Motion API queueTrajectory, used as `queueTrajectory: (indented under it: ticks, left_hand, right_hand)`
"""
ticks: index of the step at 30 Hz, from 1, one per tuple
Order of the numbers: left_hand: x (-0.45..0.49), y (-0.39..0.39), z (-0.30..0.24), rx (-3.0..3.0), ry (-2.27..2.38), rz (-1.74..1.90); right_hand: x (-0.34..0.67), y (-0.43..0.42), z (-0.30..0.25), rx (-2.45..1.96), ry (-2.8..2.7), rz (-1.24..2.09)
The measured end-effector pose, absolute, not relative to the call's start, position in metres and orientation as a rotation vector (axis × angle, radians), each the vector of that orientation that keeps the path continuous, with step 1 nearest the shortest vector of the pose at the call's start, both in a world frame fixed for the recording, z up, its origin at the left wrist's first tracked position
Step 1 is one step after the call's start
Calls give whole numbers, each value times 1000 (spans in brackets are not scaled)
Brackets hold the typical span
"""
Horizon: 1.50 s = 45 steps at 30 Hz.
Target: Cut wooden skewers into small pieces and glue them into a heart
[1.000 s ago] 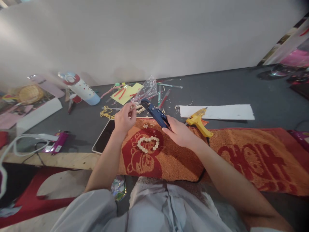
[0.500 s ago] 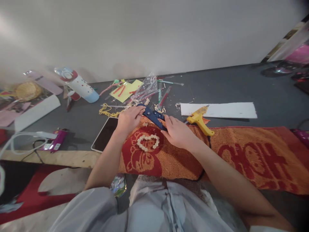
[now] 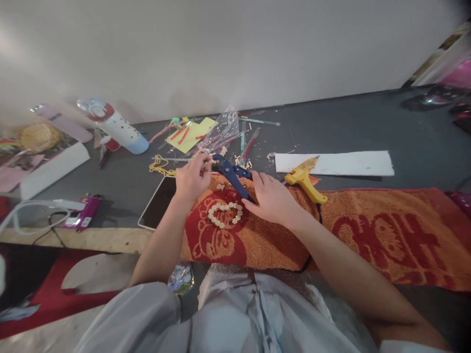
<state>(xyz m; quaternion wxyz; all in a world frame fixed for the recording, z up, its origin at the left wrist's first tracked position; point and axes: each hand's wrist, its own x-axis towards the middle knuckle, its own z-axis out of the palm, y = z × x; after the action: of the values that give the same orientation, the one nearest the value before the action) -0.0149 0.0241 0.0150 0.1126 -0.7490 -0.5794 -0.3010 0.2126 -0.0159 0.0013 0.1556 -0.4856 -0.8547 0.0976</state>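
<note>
My right hand (image 3: 272, 198) grips the handles of blue cutting pliers (image 3: 232, 175), whose jaws point left toward my left hand (image 3: 192, 179). The left hand is pinched shut on a thin pale stick at the jaws; the stick is too small to point out surely. Just below the hands a heart-shaped ring of small pale pieces (image 3: 225, 214) lies on the orange and red towel (image 3: 368, 235). Small cut bits (image 3: 221, 187) lie near the pliers.
A yellow glue gun (image 3: 304, 179) rests beside a white strip (image 3: 334, 163). A tablet (image 3: 159, 208) lies left of the towel. Behind are a clear plastic bag (image 3: 222, 133), yellow card (image 3: 189, 134), yellow cord (image 3: 160, 165), a dotted white bottle (image 3: 117, 128) and a purple pack (image 3: 81, 215).
Both hands dropped from a raised position down to the towel. The pliers swung lower, their jaws now at the left hand's pinched fingers.
</note>
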Motion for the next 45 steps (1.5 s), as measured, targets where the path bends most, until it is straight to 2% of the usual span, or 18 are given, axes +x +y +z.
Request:
queueTrajectory:
  ticks: [6,8,11,13,26,33,45]
  left_hand:
    - [-20,23,29,-2339,-1772,-998]
    - [-26,26,32,-2544,-1845,-794]
    - [-35,35,27,-2772,-1936,-278]
    - [-39,41,19,-2832,-1946,-122]
    - [-41,39,18,-2915,-1914,-63]
    - [-34,37,28,-2979,-1969,168]
    - [-33,34,26,-2940,-1994,112]
  right_hand:
    - [221,-6,-5,-1523,-2202,378]
    - [223,-3,-6,-1529,-2174,394]
    - [223,-2,-7,-1520,-2194,418]
    - [222,-3,-6,-1524,-2219,432]
    - [221,-5,-4,-1574,-2223,512]
    - [219,-6,-5,-1575,-2258,444]
    - [219,-6,-6,-1564,-2287,410]
